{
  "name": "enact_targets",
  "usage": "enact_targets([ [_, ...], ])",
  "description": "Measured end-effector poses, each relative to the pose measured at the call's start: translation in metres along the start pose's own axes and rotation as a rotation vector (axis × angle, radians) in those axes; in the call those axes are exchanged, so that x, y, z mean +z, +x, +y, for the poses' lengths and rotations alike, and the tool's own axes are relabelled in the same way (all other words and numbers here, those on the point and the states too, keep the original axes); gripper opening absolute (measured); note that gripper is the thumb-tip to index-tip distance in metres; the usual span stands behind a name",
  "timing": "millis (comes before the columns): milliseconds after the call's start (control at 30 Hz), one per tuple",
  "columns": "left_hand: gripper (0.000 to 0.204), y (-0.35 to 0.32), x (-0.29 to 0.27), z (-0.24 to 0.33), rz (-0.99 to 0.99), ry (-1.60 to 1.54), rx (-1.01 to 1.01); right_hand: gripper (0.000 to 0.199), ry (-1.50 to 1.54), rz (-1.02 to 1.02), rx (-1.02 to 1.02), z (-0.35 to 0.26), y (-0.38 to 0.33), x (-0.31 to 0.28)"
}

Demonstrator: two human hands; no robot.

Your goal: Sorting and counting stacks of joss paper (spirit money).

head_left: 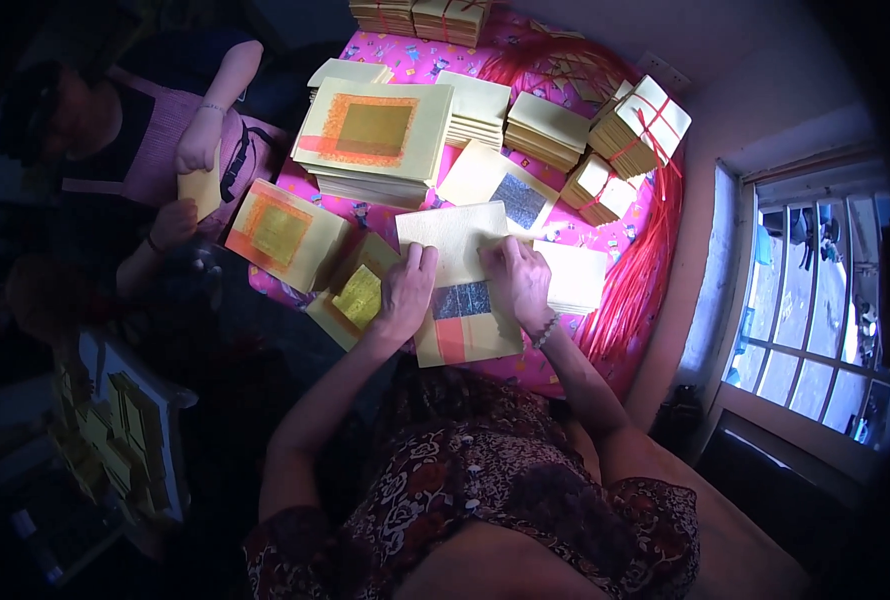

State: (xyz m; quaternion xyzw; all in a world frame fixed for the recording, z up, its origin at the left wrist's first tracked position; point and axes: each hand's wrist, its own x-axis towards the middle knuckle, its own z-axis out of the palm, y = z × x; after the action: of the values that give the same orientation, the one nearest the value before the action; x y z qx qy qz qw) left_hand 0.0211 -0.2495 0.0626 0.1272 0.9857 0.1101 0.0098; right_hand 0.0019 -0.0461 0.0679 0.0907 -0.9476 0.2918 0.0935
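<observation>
Between my hands is a cream joss paper sheet [450, 225], with its blank face up. Fingers curled, my left hand [408, 292] grips its left lower edge. My right hand [521, 278] pinches the right side of that edge. Nearer me lies a part with a silver foil patch [463, 298] and a red-orange band; whether it is the same sheet or another underneath, I cannot tell. Beside my left hand rests joss paper with a gold foil square [357, 298], partly hidden by that hand. Another silver-foil sheet [520, 198] lies just beyond.
A tall stack of orange-and-gold joss paper [373, 130] stands at far left, near a single similar sheet [283, 228]. Folded stacks [545, 130], tied bundles [641, 125] and red plastic strands [637, 290] line the right. A person's hand [200, 140] holds paper at left. A barred window [815, 290] is right.
</observation>
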Motion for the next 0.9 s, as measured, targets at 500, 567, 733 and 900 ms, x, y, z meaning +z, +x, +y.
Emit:
enact_targets([
  [500, 0.031, 0.001, 0.002, 0.029, 0.059, 0.116, 0.069, 0.016, 0.054, -0.201, -0.298, -0.009, -0.01, -0.014],
  [567, 0.033, -0.001, 0.001, 0.029, 0.063, 0.023, 0.057, 0.017, 0.071, -0.224, -0.273, -0.003, -0.012, -0.015],
  [733, 0.036, -0.013, -0.008, 0.017, 0.026, -0.27, 0.041, 0.021, 0.154, -0.279, -0.22, 0.0, -0.011, -0.023],
  [900, 0.031, -0.02, -0.01, 0.005, 0.156, -0.519, 0.16, 0.023, 0.222, -0.372, -0.153, 0.008, -0.008, -0.03],
])
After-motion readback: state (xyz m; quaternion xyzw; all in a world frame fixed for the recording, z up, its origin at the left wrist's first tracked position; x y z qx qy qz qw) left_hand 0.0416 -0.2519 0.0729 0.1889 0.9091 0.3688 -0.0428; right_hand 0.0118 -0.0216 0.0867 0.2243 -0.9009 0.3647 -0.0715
